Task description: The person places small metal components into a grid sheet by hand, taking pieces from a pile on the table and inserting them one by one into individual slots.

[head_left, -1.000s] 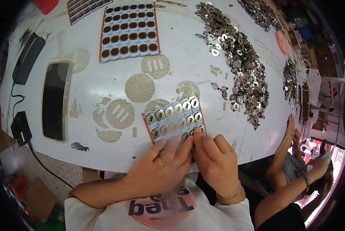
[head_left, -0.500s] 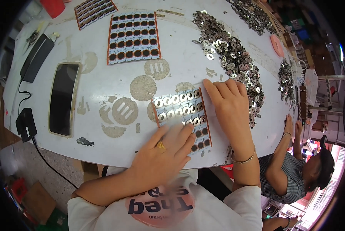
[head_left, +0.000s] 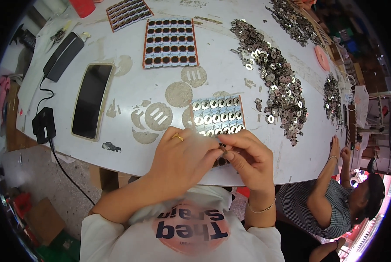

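Observation:
A panel of small circuit boards (head_left: pixel 218 108) lies in front of me, its upper rows covered with shiny round metal pieces. Over its lower rows my two hands meet, hiding most of that part. My right hand (head_left: pixel 251 158) is closed in a pinch on small dark metal pieces (head_left: pixel 223 149). My left hand (head_left: pixel 181 153), with a ring on one finger, reaches the same pieces with thumb and fingertips pressed together. How many pieces there are, and how they are shared, I cannot make out. To the right spreads a heap of loose metal pieces (head_left: pixel 280 83).
Two more panels, a full dark-dotted one (head_left: pixel 171 43) and a farther one (head_left: pixel 129 13), lie at the back. A phone (head_left: pixel 93 100), a black device (head_left: pixel 63 56) and a cabled black box (head_left: pixel 44 125) sit left. Further heaps (head_left: pixel 293 22) and a co-worker's arm (head_left: pixel 324 183) are right.
My right hand has left the heap's edge and come down to meet my left over the panel, with small metal pieces between the fingers. The whole view has shifted slightly.

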A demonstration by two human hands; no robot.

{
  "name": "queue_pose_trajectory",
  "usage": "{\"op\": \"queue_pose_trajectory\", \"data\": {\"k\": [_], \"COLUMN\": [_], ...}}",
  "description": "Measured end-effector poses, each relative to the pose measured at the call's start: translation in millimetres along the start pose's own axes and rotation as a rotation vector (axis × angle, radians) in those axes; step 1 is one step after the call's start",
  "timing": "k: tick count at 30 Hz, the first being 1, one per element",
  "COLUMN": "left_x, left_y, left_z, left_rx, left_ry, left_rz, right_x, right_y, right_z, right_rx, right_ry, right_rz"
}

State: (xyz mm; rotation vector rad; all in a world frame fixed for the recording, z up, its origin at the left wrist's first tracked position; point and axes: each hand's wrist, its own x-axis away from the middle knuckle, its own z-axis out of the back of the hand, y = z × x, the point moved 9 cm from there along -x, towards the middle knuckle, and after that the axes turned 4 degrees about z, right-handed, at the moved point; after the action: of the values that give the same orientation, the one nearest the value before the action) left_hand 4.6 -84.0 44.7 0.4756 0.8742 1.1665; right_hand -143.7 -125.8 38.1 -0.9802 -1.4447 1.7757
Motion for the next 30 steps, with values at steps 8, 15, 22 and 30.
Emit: {"op": "queue_pose_trajectory", "data": {"k": [8, 15, 22, 30], "left_x": [7, 28, 25, 25], "left_y": [1, -18, -19, -21], "left_z": [3, -5, -6, -4], "left_rx": [-0.188, -0.305, -0.281, -0.255], "left_ry": [-0.037, -0.178, -0.197, -0.189], "left_rz": [0.009, 0.073, 0.069, 0.089], "right_x": [8, 3, -1, -4], "right_y": [22, 27, 30, 17], "right_z": [7, -18, -20, -25], "right_rx": [0.058, 0.212, 0.28, 0.412], "right_ry": [0.103, -0.064, -0.108, -0.081], "right_rz": [-0.162, -0.261, -0.302, -0.173]}}
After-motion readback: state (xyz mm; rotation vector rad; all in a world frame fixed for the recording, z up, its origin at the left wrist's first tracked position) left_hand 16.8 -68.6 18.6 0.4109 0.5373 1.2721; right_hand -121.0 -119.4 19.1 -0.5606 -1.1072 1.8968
